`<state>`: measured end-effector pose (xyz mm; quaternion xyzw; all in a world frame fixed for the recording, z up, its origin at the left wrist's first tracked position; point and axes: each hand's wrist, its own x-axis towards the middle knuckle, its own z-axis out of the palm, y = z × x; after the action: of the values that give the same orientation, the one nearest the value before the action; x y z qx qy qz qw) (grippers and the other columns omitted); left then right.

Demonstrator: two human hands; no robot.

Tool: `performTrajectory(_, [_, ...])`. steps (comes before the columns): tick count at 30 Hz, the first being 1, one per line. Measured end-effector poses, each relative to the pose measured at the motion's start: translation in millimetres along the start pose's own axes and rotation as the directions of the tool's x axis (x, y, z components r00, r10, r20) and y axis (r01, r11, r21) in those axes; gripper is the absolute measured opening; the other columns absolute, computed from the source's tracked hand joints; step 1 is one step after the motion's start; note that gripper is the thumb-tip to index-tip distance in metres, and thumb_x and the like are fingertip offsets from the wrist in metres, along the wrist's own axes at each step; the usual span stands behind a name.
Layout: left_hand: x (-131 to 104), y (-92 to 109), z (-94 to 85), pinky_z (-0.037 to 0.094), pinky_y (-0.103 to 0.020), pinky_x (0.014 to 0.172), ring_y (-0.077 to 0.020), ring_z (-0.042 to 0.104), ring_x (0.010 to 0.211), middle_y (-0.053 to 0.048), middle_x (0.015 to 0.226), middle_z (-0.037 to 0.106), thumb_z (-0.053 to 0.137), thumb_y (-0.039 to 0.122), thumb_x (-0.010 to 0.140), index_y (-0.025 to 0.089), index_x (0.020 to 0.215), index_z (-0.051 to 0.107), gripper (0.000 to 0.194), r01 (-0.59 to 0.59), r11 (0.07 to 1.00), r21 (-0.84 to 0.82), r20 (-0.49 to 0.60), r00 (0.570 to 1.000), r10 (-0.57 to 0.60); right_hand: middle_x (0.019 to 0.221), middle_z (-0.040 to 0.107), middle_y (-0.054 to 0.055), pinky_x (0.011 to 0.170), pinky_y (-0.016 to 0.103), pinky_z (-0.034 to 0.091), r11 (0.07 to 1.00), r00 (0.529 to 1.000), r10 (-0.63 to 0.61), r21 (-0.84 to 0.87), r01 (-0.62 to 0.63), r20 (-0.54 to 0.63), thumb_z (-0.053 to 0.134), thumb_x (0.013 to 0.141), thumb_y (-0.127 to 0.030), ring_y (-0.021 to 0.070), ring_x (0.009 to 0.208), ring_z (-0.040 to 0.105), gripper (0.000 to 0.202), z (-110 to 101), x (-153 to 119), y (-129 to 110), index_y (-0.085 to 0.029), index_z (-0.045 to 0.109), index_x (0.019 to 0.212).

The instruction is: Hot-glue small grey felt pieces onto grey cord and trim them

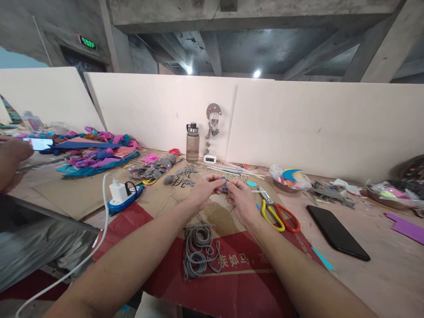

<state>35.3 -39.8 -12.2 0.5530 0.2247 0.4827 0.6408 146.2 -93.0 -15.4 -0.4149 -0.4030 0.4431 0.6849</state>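
Observation:
Near the middle of the table my left hand (206, 189) and my right hand (241, 198) meet, fingertips pinched together around a small dark grey piece (224, 187). Its exact shape is mostly hidden by the fingers. Below them, a loose coil of grey cord (199, 251) lies on the red and brown cardboard (245, 289). Scissors with one yellow and one red handle (287, 218) rest just right of my right hand. To the left of my hands are small grey pieces (168, 179) and a pile of grey shapes with pink dots (152, 169).
A bottle (192, 143) and a small white clock (210, 159) stand near the white board (298, 128). A black phone (337, 232) lies right, a blue power strip (125, 201) left. Bowls (289, 185) hold scraps. Another person's hand (15, 152) is at far left.

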Motion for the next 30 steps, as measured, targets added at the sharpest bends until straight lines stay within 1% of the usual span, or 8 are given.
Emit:
performTrajectory(8, [-1,1,1.3,0.033,-0.022,0.050,-0.0060,0.044,0.047,0.003,0.053,0.052,0.072,0.026,0.062,0.013,0.065,0.058,0.020,-0.017,1.000,0.024,-0.012,1.000,0.017,0.048,0.037,-0.010,0.039,0.020,0.014,0.999,1.000,-0.008,-0.033,0.008,0.002,0.070,0.061,-0.036,0.0029,0.040,0.023,0.027,3,-1,0,-0.018,0.053,0.070])
performTrajectory(13, [0,-1,-1.0,0.035,-0.023,0.051,-0.0068,0.046,0.049,0.002,0.057,0.054,0.074,0.029,0.063,0.012,0.068,0.060,0.022,0.009,1.000,-0.009,0.045,0.999,-0.009,0.047,0.037,-0.010,0.040,0.020,0.013,0.999,1.000,0.004,-0.046,-0.005,-0.013,0.069,0.062,-0.036,0.0031,0.040,0.023,0.026,0,1,-2,-0.018,0.052,0.069])
performTrajectory(16, [2,-3,-1.7,0.037,-0.023,0.053,-0.0070,0.048,0.052,0.002,0.062,0.056,0.076,0.028,0.061,0.012,0.075,0.062,0.025,0.015,0.999,-0.044,0.071,0.997,-0.012,0.047,0.036,-0.010,0.040,0.020,0.013,1.000,0.999,0.013,-0.010,-0.014,-0.048,0.071,0.060,-0.037,0.0036,0.041,0.024,0.027,-2,2,-2,-0.018,0.053,0.069])
performTrajectory(18, [2,-4,-1.7,0.036,-0.023,0.053,-0.0064,0.047,0.052,0.002,0.063,0.056,0.076,0.027,0.060,0.012,0.075,0.062,0.025,0.013,0.998,-0.060,0.071,0.997,-0.009,0.047,0.035,-0.010,0.040,0.021,0.012,1.000,0.999,0.020,0.009,-0.019,-0.046,0.073,0.058,-0.037,0.0035,0.041,0.023,0.029,-2,2,-1,-0.018,0.054,0.069])
performTrajectory(20, [3,-5,-1.8,0.035,-0.022,0.052,-0.0058,0.045,0.051,0.003,0.060,0.054,0.076,0.027,0.060,0.012,0.071,0.061,0.024,0.014,0.998,-0.066,0.067,0.998,-0.010,0.048,0.035,-0.010,0.041,0.021,0.011,1.000,1.000,0.019,0.014,-0.018,-0.024,0.074,0.058,-0.038,0.0033,0.041,0.021,0.030,-2,1,0,-0.018,0.054,0.069])
performTrajectory(24, [4,-4,-3.5,0.033,-0.021,0.050,-0.0055,0.043,0.048,0.003,0.053,0.050,0.075,0.027,0.062,0.013,0.065,0.058,0.022,0.033,0.996,-0.085,0.060,0.998,-0.028,0.051,0.040,-0.009,0.042,0.021,0.011,1.000,0.998,0.029,0.004,-0.029,0.049,0.074,0.060,-0.040,0.0034,0.043,0.021,0.031,-2,0,0,-0.018,0.057,0.073])
performTrajectory(27, [6,-1,-7.0,0.034,-0.020,0.049,-0.0049,0.042,0.047,0.004,0.052,0.049,0.074,0.026,0.062,0.013,0.066,0.059,0.021,0.040,0.995,-0.094,0.002,0.999,-0.040,0.054,0.042,-0.009,0.042,0.021,0.016,0.999,0.992,0.048,0.009,-0.050,0.121,0.076,0.059,-0.038,0.0039,0.044,0.025,0.033,-3,0,-3,-0.019,0.057,0.078])
performTrajectory(30, [8,3,-11.7,0.035,-0.019,0.048,-0.0044,0.042,0.047,0.004,0.053,0.049,0.075,0.025,0.060,0.013,0.066,0.059,0.021,0.032,0.993,-0.109,-0.073,0.997,-0.040,0.056,0.044,-0.008,0.044,0.021,0.024,0.997,0.987,0.070,0.010,-0.073,0.142,0.078,0.057,-0.037,0.0050,0.047,0.032,0.037,-5,2,-4,-0.019,0.058,0.083])
